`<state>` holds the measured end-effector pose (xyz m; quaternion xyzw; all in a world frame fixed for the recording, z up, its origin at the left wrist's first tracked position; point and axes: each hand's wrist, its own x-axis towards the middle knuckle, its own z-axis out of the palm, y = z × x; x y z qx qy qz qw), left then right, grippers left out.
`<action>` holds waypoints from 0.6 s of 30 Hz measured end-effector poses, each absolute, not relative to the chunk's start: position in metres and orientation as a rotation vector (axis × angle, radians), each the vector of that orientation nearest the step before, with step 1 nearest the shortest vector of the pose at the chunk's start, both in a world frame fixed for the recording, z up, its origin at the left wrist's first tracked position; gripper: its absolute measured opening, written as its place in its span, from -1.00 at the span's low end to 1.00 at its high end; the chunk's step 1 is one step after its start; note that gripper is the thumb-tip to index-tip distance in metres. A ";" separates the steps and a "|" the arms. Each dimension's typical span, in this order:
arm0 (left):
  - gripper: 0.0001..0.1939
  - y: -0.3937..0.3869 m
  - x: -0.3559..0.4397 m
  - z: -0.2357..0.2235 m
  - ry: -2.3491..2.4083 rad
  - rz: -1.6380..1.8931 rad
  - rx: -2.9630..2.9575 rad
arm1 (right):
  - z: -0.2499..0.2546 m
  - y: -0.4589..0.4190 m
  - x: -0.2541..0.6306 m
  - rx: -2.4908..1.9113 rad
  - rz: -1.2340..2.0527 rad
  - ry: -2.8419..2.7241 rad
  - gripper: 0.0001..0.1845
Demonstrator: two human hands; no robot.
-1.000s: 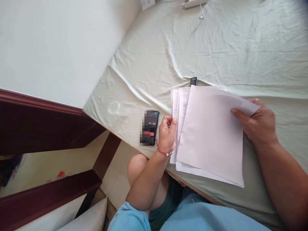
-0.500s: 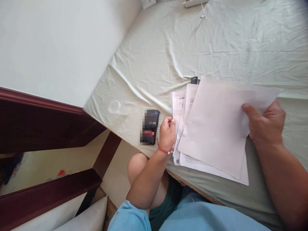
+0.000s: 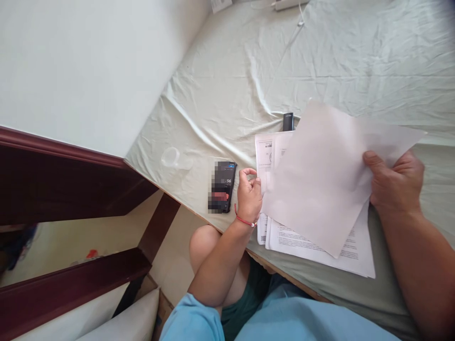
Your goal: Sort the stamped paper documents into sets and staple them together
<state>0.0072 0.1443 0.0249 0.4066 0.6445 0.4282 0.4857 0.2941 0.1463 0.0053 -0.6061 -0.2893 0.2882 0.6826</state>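
My right hand [image 3: 398,182] grips the right side of a blank white paper sheet [image 3: 316,180], thumb on top and the other fingers beneath. The sheet is tilted and slightly bent over a stack of printed papers [image 3: 359,260], hiding much of the text. My left hand [image 3: 250,192], wearing a red bracelet [image 3: 245,221], is closed at the stack's left edge. Its index finger is bent toward the thumb, at the margin of the leftmost printed sheet [image 3: 263,156]. A small black object [image 3: 288,121] sticks out above the stack.
A phone [image 3: 222,187] with a lit screen lies left of my left hand. Beyond it is a clear round plastic piece [image 3: 170,157]. A pale green sheet [image 3: 337,66] covers the surface. A white power strip [image 3: 286,4] and cable sit at the far edge.
The blank sheet has turned and shifted up and right with my right hand, baring more printed text below. My left index finger has lifted into a bend.
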 end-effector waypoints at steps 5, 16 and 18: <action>-0.91 0.144 0.007 0.026 1.534 1.045 1.100 | 0.007 0.147 0.292 -1.300 0.651 -0.622 -0.59; -0.58 0.144 0.004 0.023 1.314 0.949 1.017 | 0.007 0.147 0.292 -1.201 0.618 -0.638 -0.66; -0.58 0.144 0.004 0.024 1.335 0.948 1.021 | 0.007 0.148 0.291 -1.206 0.625 -0.629 -0.65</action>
